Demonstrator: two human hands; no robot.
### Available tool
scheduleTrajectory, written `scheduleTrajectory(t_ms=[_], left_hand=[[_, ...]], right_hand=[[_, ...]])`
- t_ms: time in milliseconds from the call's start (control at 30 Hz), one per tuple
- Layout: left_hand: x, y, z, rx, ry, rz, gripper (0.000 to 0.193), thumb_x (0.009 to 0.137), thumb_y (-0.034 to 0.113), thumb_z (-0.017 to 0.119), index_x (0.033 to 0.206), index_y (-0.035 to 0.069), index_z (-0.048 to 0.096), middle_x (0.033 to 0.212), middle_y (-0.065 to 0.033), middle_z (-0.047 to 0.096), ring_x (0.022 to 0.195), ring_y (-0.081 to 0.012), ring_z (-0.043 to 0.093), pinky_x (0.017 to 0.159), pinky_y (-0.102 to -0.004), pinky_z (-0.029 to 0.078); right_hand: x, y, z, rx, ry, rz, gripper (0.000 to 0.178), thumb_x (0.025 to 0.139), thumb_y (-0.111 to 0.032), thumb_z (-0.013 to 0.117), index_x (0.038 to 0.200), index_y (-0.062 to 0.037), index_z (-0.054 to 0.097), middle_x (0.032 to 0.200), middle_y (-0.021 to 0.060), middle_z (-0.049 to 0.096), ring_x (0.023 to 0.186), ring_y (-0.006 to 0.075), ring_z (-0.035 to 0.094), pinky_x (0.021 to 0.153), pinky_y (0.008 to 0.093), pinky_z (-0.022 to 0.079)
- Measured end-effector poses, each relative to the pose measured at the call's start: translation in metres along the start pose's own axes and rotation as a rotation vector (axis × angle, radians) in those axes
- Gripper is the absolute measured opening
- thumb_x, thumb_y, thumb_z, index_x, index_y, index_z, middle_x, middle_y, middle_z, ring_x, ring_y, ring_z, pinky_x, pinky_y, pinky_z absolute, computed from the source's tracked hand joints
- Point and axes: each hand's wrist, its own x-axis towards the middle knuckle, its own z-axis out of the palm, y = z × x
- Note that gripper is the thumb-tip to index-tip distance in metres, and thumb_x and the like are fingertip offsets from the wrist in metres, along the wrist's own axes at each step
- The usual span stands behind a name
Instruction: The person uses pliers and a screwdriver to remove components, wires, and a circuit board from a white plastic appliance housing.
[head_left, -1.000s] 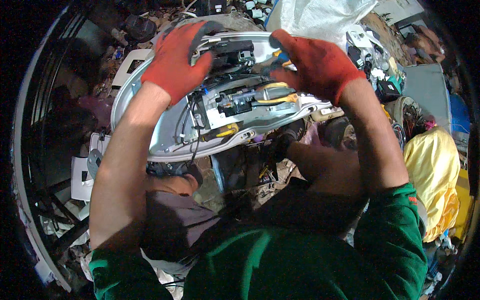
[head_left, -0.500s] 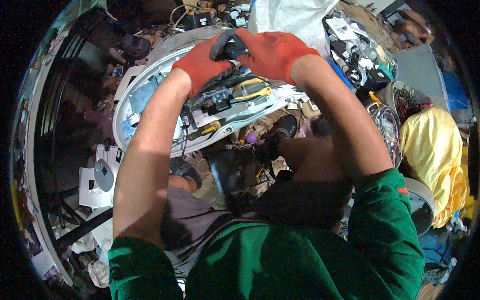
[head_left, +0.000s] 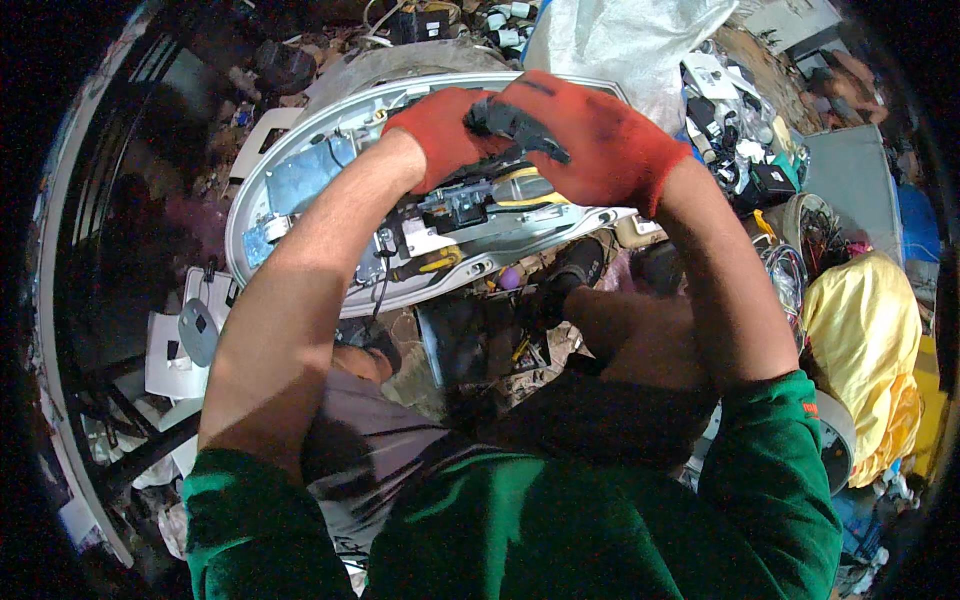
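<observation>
Both my hands wear red gloves with dark coated fingers and meet over a long oval white casing [head_left: 236,222]. My left hand [head_left: 445,138] is closed, its fingertips up against the other glove. My right hand [head_left: 600,145] has its fingers curled in from the other side. Whatever they grip between them is hidden by the gloves. Below them in the casing lie a pair of yellow-handled pliers [head_left: 530,188], a black boxy component [head_left: 455,206] and another yellow-and-black tool [head_left: 430,262]. A bluish flat piece [head_left: 308,174] rests at the casing's left end.
A white sack [head_left: 620,45] stands beyond the casing, beside a heap of electronic scrap [head_left: 740,130]. At right are a bucket of wires [head_left: 815,205] and a yellow sack [head_left: 865,345]. White plastic parts [head_left: 175,355] lie at left. My shoe [head_left: 578,268] is close to the casing.
Both hands have come lower and to the right in the picture, still together. The right hand has turned, showing more of its dark fingers. The view has shifted slightly.
</observation>
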Motion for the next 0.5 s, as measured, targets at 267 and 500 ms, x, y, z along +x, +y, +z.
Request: scheduleTrajectory(t_ms=[267,500], left_hand=[[-0.004,0.020,0.008,0.108,0.184,-0.041,0.039,0.077,0.032,0.075,0.112,0.015,0.067,0.106,-0.0109,0.070,0.099,-0.0297,0.066,0.089,-0.0383,0.051],[0.006,0.006,0.009,0.071,0.065,-0.121,0.044,0.079,0.037,0.074,0.116,0.014,0.066,0.108,-0.0139,0.069,0.103,-0.0325,0.065,0.091,-0.0390,0.050]], right_hand=[[0.004,0.006,-0.004,-0.246,-0.071,0.176,0.037,0.083,-0.026,0.066,0.115,-0.0139,0.055,0.098,0.0181,0.065,0.089,0.0394,0.065,0.078,0.0484,0.053],[-0.011,0.011,-0.001,-0.203,0.041,0.073,0.039,0.083,-0.024,0.064,0.118,-0.0082,0.056,0.116,0.0192,0.059,0.104,0.0401,0.060,0.089,0.0447,0.050]])
